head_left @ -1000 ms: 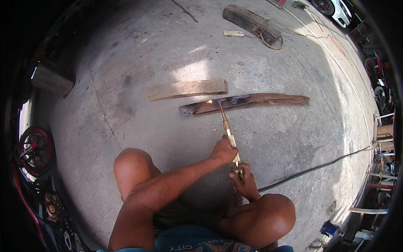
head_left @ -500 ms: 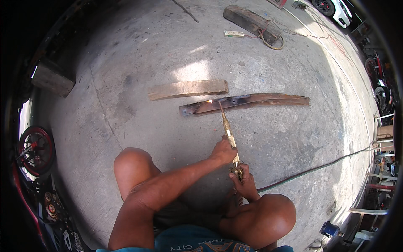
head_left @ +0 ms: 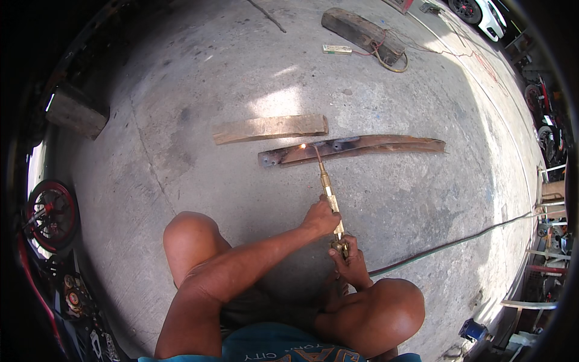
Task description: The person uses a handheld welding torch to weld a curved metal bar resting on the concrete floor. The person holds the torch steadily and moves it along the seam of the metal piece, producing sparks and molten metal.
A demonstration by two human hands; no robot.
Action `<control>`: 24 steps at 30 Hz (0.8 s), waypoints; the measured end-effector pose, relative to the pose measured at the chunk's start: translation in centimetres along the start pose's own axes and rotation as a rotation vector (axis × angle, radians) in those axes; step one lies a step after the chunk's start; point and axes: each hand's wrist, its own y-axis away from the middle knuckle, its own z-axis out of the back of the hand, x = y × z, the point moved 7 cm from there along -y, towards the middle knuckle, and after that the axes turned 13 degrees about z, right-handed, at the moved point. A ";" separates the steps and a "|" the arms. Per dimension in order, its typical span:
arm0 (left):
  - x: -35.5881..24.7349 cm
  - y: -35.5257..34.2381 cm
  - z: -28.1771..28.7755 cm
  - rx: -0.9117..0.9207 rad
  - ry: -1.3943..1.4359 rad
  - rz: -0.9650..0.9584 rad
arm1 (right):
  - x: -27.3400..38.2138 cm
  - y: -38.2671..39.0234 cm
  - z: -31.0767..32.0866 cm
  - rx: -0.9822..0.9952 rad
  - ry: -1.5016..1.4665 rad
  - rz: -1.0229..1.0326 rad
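Observation:
A brass gas torch [head_left: 332,196] points away from me, its bent tip over a long rusty metal bar [head_left: 386,143] on the concrete floor. Near the tip, a small orange-white glow [head_left: 303,146] shows on the bar's darkened left part. My left hand [head_left: 321,218] is wrapped round the middle of the torch body. Closer to me, my right hand [head_left: 351,259] grips the rear end by its valves, thumb against the brass. The torch's tail below that hand is partly hidden by my leg.
Just beyond the bar lies a wooden block [head_left: 271,128]. A green hose [head_left: 446,246] runs off to the right. Farther back sits a dark timber [head_left: 362,36] with wires. Motorcycle parts and a wheel [head_left: 53,216] stand at the left; a blue can [head_left: 473,330] is at lower right.
The glow on the bar is slightly to the right of where it was and looks rounder. Both hands and the torch stay nearly in place.

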 end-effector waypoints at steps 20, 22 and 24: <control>0.2 -0.3 0.0 -0.018 -0.010 -0.032 | -0.3 0.0 -0.2 0.000 -0.037 0.009; 0.2 -0.3 -0.1 -0.018 -0.006 -0.041 | -0.4 0.0 -0.2 0.005 -0.044 0.001; 0.2 -0.3 -0.1 -0.018 -0.003 -0.035 | -0.7 0.1 -0.3 0.018 -0.054 -0.024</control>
